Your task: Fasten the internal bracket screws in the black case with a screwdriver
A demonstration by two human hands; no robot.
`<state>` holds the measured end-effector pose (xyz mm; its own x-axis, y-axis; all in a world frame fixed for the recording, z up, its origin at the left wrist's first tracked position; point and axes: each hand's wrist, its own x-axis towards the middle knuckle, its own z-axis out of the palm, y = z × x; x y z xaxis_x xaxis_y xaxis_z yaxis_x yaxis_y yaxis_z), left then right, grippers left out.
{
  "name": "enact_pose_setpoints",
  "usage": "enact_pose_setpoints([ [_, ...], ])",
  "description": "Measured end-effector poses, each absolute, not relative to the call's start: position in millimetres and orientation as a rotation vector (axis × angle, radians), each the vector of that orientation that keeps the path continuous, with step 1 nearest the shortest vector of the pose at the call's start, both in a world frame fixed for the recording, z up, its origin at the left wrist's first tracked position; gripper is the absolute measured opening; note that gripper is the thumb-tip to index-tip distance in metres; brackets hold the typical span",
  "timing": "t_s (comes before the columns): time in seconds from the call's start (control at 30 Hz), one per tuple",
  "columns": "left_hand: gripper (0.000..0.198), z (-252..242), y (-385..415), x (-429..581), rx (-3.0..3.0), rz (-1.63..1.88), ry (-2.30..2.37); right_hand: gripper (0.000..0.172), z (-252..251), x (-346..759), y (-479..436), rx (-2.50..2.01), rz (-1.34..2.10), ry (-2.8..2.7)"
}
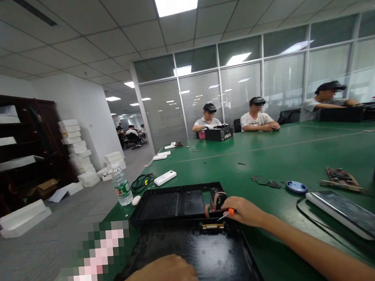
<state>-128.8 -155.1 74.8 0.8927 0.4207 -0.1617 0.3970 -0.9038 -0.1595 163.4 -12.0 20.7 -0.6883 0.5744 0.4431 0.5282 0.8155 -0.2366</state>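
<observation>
A black, open device housing (215, 251) lies before me on the green table, its hinged-looking far part (173, 204) spread out beyond the near panel. Coloured ribbon wires (218, 198) stick up at that far part's right corner. My right hand (243, 212) is closed on a screwdriver (231, 213) with an orange handle; its thin shaft points left, above a brass-coloured strip (213, 227) on the housing. Over the near panel, my left hand (172, 276) is curled closed, and its fingertips are hidden from view.
To the left stand a water bottle (122, 186) and a white power-bank-like block (165, 178). At right lie a blue round dish (296, 187), a circuit board (341, 179) and a large tablet-like device (356, 218) with a cable. Several people sit across the table (208, 162).
</observation>
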Motion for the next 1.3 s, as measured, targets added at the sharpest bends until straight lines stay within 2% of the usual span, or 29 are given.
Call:
enact_pose_setpoints([
  [0.13, 0.026, 69.8, -135.1, -128.2, -3.006, 0.191, -0.696, 0.025, 15.5, 165.4, -10.1, -0.937, 0.062, -2.481],
  [0.23, 0.040, 78.8, -106.7, -132.1, -2.917, 0.034, -0.931, 0.026, 13.7, 165.9, -9.4, -1.001, 0.035, -2.474],
  [0.33, 0.044, 86.0, -68.3, -144.1, -2.649, -0.064, -1.205, 0.028, 13.5, 164.4, -9.5, -1.051, 0.016, -2.467],
  [0.47, 0.028, 79.5, -23.6, -166.9, -2.655, 0.151, -1.289, 0.033, 11.8, 161.4, -6.9, -1.119, -0.047, -2.453],
  [0.6, 0.020, 70.7, -5.6, -179.6, -2.733, 0.172, -1.153, 0.035, 7.2, 156.1, -3.3, -1.187, -0.122, -2.420],
  [0.73, 0.014, 74.3, -3.4, -180.6, -2.702, 0.183, -1.164, 0.026, 4.8, 153.6, -2.2, -1.138, -0.112, -2.358],
  [0.9, 0.024, 72.4, -16.8, -165.0, -2.754, -0.076, -0.986, 0.012, 1.9, 162.7, 8.1, -1.170, -0.150, -2.029],
  [0.97, 0.023, 63.7, -25.1, -153.4, -2.804, -0.076, -0.874, 0.007, -1.1, 167.8, 14.2, -1.188, -0.114, -1.931],
  [1.17, 0.009, 39.8, -32.5, -128.4, -2.693, 0.072, -0.968, 0.012, -9.1, 176.5, 20.3, -1.135, 0.023, -1.984],
  [1.3, 0.008, 41.1, -33.5, -124.6, -2.642, 0.123, -1.010, 0.014, -9.2, 175.3, 17.8, -1.118, 0.038, -2.031],
])
